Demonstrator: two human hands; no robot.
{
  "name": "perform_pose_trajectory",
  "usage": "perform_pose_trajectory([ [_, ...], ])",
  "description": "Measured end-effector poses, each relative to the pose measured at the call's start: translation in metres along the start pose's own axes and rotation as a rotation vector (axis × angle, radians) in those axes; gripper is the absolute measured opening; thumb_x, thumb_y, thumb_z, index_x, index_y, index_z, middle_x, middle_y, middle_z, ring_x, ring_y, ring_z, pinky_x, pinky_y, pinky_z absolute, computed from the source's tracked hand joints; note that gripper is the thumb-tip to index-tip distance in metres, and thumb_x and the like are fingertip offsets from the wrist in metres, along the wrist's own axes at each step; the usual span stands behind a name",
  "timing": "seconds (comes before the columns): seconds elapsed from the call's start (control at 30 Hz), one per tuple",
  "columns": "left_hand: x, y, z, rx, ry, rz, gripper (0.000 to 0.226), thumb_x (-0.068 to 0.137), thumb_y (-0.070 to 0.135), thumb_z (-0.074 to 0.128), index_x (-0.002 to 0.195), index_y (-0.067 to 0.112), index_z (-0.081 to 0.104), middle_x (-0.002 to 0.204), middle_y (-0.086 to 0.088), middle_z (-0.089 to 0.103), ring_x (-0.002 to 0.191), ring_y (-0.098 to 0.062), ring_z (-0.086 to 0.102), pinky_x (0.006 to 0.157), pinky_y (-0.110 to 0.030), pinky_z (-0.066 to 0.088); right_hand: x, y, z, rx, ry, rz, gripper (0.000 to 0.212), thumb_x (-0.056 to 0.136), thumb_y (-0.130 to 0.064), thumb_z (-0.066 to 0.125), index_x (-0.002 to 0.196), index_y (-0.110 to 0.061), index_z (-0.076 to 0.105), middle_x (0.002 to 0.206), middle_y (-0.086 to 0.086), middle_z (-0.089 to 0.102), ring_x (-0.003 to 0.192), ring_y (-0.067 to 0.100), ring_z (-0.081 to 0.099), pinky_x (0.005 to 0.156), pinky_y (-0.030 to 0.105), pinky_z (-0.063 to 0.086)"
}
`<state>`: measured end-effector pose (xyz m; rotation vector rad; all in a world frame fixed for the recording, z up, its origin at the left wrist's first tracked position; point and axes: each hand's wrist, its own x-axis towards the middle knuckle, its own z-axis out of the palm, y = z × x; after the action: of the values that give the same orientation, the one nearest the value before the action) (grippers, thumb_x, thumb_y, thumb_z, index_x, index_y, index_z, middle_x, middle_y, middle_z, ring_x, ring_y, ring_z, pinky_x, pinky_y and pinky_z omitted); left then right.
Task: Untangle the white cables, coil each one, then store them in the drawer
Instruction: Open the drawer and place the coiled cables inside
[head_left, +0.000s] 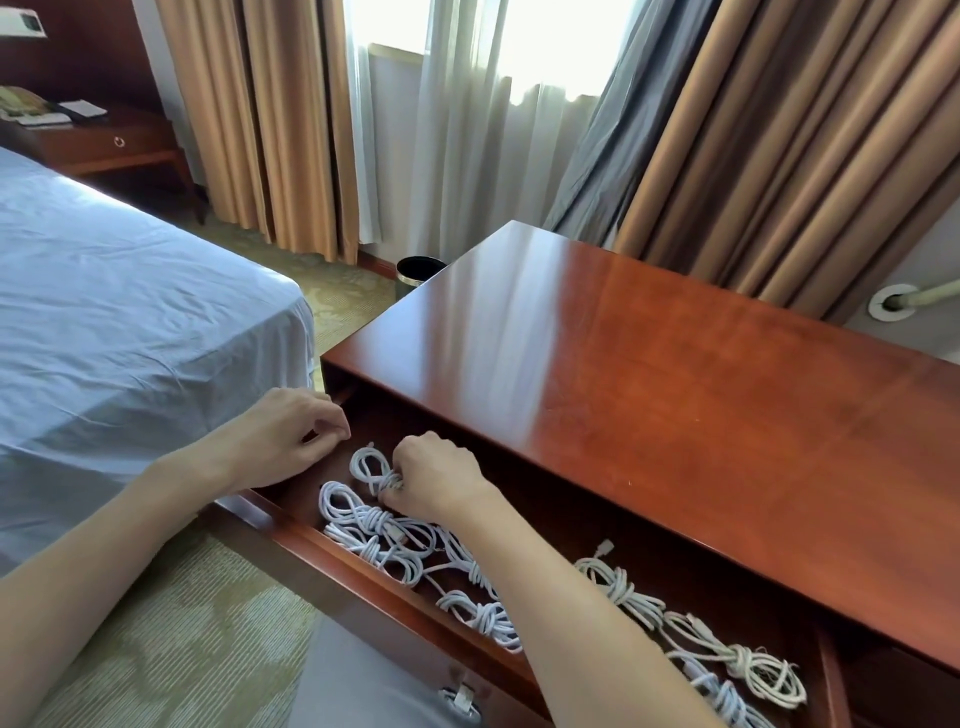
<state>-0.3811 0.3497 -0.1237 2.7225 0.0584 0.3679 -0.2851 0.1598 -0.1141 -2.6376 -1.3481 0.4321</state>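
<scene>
— Where does the coil (375, 470) sit?

— At the far left end of the open drawer (363, 566), with the right hand (434, 480) curled round its wrapped middle. More coils (374, 530) lie just near of it and others run off to the right along the drawer floor.

— And the left hand (288, 441)?

— It hovers over the drawer's left corner, fingers loosely bent with the tips drawn together — it seems to hold nothing.

— How would that cable handle?

— Light and limp, I'd judge. The loops would spring or sag if taken by one strand, so the wrapped waist is the place to hold; that keeps the figure-eight together. The sheath looks smooth, so a firm pinch is better than a loose one.

— Room to work?

— Tight. The tabletop (649, 374) overhangs the far half of the drawer, so the hand must stay low there. The drawer's front rail is the near edge — and neighbouring coils touch, so lifting one may drag another. The bed (130, 312) stands near on the left.
</scene>
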Motion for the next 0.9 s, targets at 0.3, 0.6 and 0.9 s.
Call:
perform_pose_trajectory([
  [0.3, 0.045, 0.047, 0.002, -0.058, -0.042, 0.083, 0.015, 0.088, 0.006, 0.069, 0.091, 0.018, 0.078, 0.082, 0.009, 0.068, 0.076, -0.002, 0.063, 0.073, -0.021, 0.050, -0.021, 0.026, -0.053, -0.045, 0.090, -0.034, 0.029, 0.096, -0.044, 0.061, 0.108, -0.019, 0.072, 0.116, 0.007, 0.066, 0.108, 0.032, 0.064, 0.079, 0.035, 0.044],
  [0.6, 0.128, 0.159, 0.041, -0.075, -0.108, 0.294, 0.015, 0.090, 0.009, 0.063, 0.090, 0.015, 0.077, 0.082, 0.007, 0.065, 0.075, -0.011, 0.062, 0.075, -0.029, 0.049, -0.099, 0.128, -0.115, -0.037, 0.188, 0.249, 0.027, 0.095, -0.045, 0.061, 0.108, -0.024, 0.071, 0.115, 0.002, 0.068, 0.106, 0.026, 0.066, 0.088, 0.035, 0.049],
  [0.9, 0.196, 0.305, 0.128, -0.057, -0.298, 0.527, 0.018, 0.090, 0.014, 0.056, 0.094, 0.020, 0.072, 0.080, 0.019, 0.050, 0.081, -0.009, 0.053, 0.081, -0.033, 0.050, -0.213, 0.250, -0.125, -0.038, 0.217, 0.624, 0.029, 0.097, -0.046, 0.061, 0.115, -0.024, 0.068, 0.117, 0.000, 0.068, 0.108, 0.024, 0.066, 0.091, 0.041, 0.053],
])
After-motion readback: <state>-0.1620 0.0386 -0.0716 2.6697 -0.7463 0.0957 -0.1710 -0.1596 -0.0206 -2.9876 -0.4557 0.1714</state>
